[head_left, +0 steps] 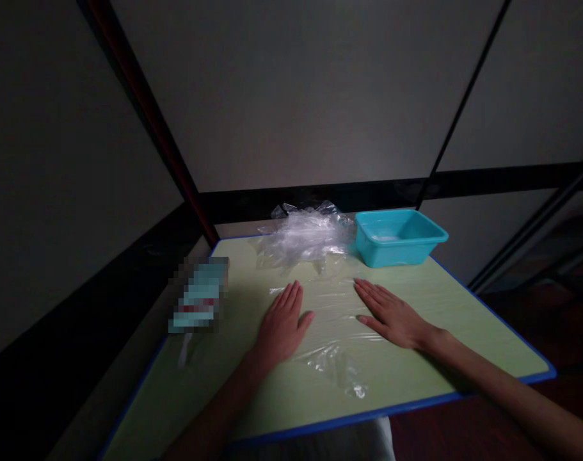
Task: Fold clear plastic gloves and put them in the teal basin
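A clear plastic bag [332, 320] lies spread on the pale green table, its crumpled end towards the near edge. My left hand [282, 323] rests flat on its left side, fingers stretched forward and thumb apart. On the right side of the bag, my right hand [391, 315] lies flat too, fingers extended and pointing forward and left. Neither hand grips anything. Beyond the hands is a loose heap of crumpled clear plastic bags [305, 234], which touches or nearly touches the turquoise basin beside it.
The turquoise plastic basin [397, 250] stands at the table's back right. A pixelated item [199, 301] in light green is at the left edge, its kind hidden. The table [483, 346] has a blue rim. Panelled walls [310, 96] rise behind and to the left.
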`<state>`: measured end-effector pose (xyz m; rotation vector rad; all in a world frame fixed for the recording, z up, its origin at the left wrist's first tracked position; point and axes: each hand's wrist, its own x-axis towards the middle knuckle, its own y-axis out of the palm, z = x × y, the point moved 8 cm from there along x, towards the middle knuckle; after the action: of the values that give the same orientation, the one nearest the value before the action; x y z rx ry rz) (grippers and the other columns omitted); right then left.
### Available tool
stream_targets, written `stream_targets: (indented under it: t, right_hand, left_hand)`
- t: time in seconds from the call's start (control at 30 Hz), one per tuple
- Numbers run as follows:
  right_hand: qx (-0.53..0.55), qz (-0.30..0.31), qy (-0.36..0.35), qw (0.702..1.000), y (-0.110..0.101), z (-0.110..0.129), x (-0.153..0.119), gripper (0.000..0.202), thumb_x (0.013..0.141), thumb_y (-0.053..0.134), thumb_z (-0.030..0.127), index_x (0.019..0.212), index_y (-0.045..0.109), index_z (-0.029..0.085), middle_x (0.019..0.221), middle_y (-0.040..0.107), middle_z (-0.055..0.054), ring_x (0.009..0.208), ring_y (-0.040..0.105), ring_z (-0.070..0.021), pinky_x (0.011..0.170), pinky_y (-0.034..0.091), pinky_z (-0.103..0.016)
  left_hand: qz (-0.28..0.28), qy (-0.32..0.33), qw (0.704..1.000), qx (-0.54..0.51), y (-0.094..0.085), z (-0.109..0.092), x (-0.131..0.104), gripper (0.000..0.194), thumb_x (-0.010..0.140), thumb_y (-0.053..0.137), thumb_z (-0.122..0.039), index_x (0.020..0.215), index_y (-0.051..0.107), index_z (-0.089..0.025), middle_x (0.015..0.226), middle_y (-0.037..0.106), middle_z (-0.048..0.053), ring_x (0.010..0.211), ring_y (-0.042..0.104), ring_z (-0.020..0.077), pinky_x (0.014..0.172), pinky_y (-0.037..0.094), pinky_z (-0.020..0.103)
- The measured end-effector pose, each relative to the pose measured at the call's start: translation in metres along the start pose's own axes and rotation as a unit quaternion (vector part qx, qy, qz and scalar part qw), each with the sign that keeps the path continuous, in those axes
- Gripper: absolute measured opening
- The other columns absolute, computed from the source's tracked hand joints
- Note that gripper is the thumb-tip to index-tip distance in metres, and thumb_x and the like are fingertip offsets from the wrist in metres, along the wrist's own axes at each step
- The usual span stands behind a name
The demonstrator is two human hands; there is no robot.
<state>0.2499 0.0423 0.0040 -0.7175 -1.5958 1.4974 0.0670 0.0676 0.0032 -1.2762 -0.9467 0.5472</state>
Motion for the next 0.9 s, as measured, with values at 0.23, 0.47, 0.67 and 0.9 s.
stream_targets:
  t: [0.23, 0.47, 0.67, 0.9]
  right_hand:
    - [0.008, -0.031, 0.035, 0.999, -0.013, -0.011, -0.032, 0.063, 0.087, 0.033, 0.044, 0.137, 0.006, 0.016, 0.141, 0.015, -0.008, 0.127, 0.016, -0.0215, 0.102, 0.023, -0.041]
    - [0.07, -0.046, -0.008, 0.996, -0.028, 0.082, 0.011, 0.067, 0.086, 0.031, 0.047, 0.137, 0.006, 0.011, 0.141, 0.012, -0.012, 0.129, 0.009, -0.0218, 0.103, 0.024, -0.041]
    - [0.054, -0.014, -0.019, 0.998, -0.003, 0.105, 0.01, 0.069, 0.084, 0.032, 0.051, 0.135, 0.018, 0.005, 0.139, 0.015, -0.016, 0.128, 0.011, -0.0253, 0.103, 0.024, -0.042]
    - [0.044, -0.025, -0.014, 0.999, -0.006, 0.096, -0.008, 0.075, 0.082, 0.034, 0.055, 0.135, 0.015, 0.005, 0.139, 0.017, -0.016, 0.128, 0.014, -0.025, 0.102, 0.027, -0.042]
  left_hand:
    - [0.003, -0.008, 1.0, 0.001, -0.001, -0.001, 0.0, 0.055, 0.087, 0.029, -0.042, 0.127, 0.033, -0.004, 0.134, 0.033, 0.016, 0.125, 0.025, 0.0227, 0.1, 0.028, 0.036]
    - [0.009, -0.017, 1.0, -0.005, -0.002, -0.003, 0.001, 0.054, 0.087, 0.029, -0.041, 0.127, 0.033, -0.004, 0.134, 0.032, 0.015, 0.126, 0.025, 0.0224, 0.101, 0.027, 0.037]
    - [-0.005, -0.01, 1.0, -0.008, -0.003, -0.003, 0.001, 0.055, 0.087, 0.028, -0.043, 0.126, 0.034, -0.005, 0.135, 0.032, 0.014, 0.126, 0.023, 0.0218, 0.102, 0.025, 0.035]
    - [-0.002, -0.004, 1.0, -0.01, -0.005, -0.003, 0.0, 0.055, 0.087, 0.028, -0.042, 0.126, 0.033, -0.004, 0.135, 0.032, 0.015, 0.126, 0.025, 0.0217, 0.102, 0.025, 0.035]
